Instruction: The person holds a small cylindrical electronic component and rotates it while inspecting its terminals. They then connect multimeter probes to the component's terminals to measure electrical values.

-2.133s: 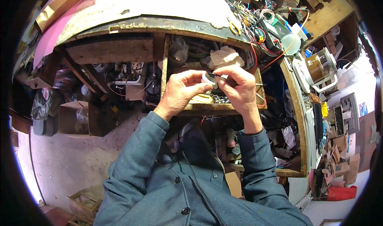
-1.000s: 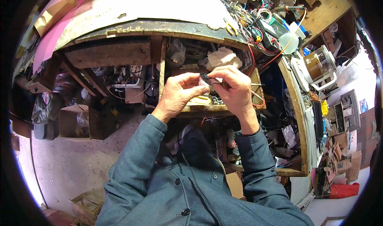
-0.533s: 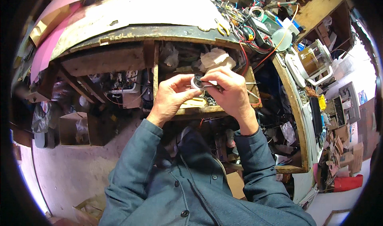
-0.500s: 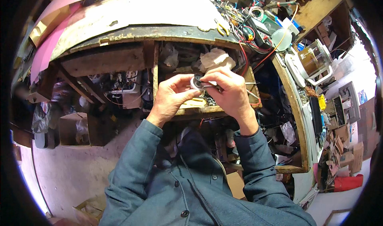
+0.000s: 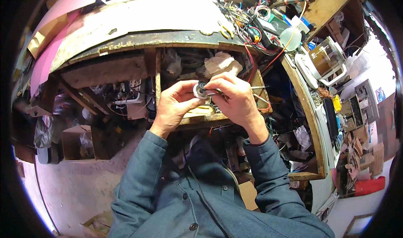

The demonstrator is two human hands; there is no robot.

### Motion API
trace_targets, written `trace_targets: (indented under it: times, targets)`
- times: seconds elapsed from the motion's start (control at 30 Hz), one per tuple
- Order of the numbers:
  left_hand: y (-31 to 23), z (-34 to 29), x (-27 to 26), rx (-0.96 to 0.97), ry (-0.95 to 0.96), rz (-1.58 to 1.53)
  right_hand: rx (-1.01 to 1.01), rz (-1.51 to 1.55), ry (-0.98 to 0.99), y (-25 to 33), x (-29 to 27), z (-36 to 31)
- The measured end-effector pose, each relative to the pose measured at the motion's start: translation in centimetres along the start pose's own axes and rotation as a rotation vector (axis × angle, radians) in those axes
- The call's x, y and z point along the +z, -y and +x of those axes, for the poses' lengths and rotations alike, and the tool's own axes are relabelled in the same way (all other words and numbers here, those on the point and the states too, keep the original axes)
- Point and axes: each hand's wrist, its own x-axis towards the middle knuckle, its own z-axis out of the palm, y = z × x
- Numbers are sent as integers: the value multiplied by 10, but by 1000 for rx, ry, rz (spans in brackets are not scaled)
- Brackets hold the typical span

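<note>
Over an open drawer, my left hand (image 5: 174,105) is closed, with thumb and fingers gripping a small white round part (image 5: 196,92) by its rim. A black ring-shaped piece (image 5: 202,86) sits at the top of the white part, against it. My right hand (image 5: 235,97) pinches at the black piece with thumb and forefinger. Something slim and pale also shows between the right fingers, too small to name. Past the right knuckles, a thin pointed rod (image 5: 259,87) sticks out; whether the hand holds it I cannot tell.
Beneath my hands the wooden drawer (image 5: 197,119) holds crumpled pale paper (image 5: 220,64) and plastic. On the worktop (image 5: 138,22) lie yellow-handled pliers (image 5: 227,30) and tangled wires. A glass jug (image 5: 327,57) stands at the right. An open cardboard box (image 5: 79,143) is at lower left.
Both hands and the small part appear slightly further left, along with the whole scene, as the view shifts. The white part seems tilted a little more toward me. The grips look unchanged.
</note>
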Motion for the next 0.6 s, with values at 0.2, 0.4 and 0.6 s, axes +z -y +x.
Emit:
trace_targets:
  times: [0.2, 0.4, 0.6]
  targets:
    - [-3, 0, 2, -25, -9, -8, 29, -13, 39, 6, -6, 2]
    - [-3, -1, 2, -17, -9, 14, 27, -54, 52, 5, -9, 3]
    - [-3, -1, 2, -13, -5, 22, 6, -47, 51, 4, -11, 5]
